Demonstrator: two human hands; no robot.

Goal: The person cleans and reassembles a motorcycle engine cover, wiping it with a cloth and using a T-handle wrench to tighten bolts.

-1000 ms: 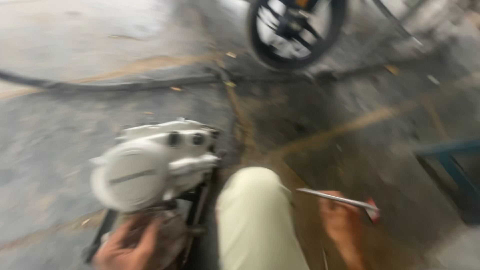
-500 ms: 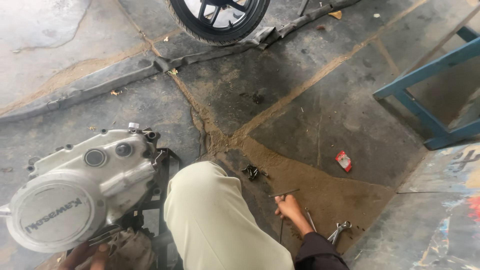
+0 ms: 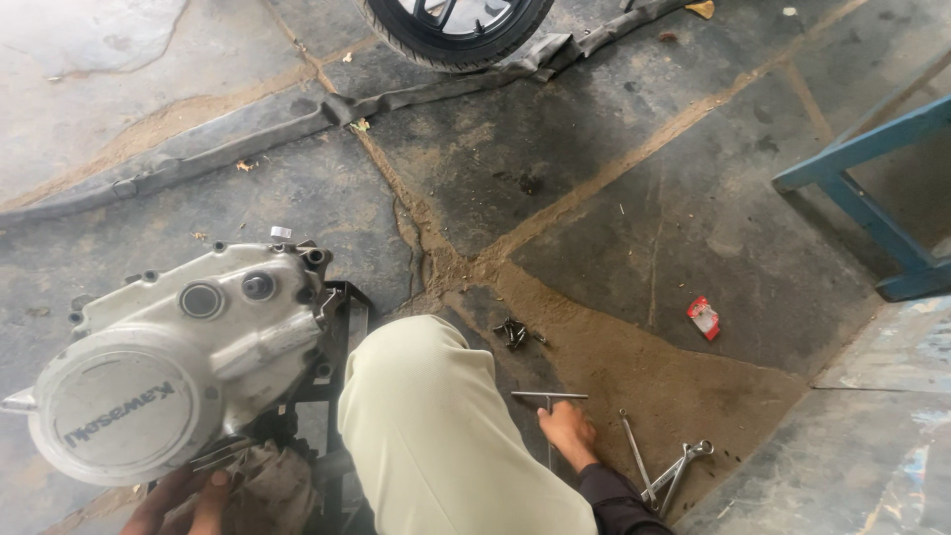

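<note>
Right hand (image 3: 568, 431) is reaching down at 5 o'clock, gripping the T-handle wrench (image 3: 549, 399); left hand (image 3: 188, 495) is resting half-curled beneath the engine case (image 3: 168, 367).

A motorcycle repair workshop: grimy stone floor (image 3: 614, 198), an engine (image 3: 178, 367) on a black stand (image 3: 342, 342), a tyre (image 3: 451, 35), loose bolts (image 3: 513, 333) and wrenches (image 3: 674, 466).

Left hand (image 3: 183, 500): low at the person's left side, fingers spread and curled upward, loose.
Right hand (image 3: 570, 433): reaching down past the knee, fingers bent toward the ground, dark sleeve at wrist.
</note>
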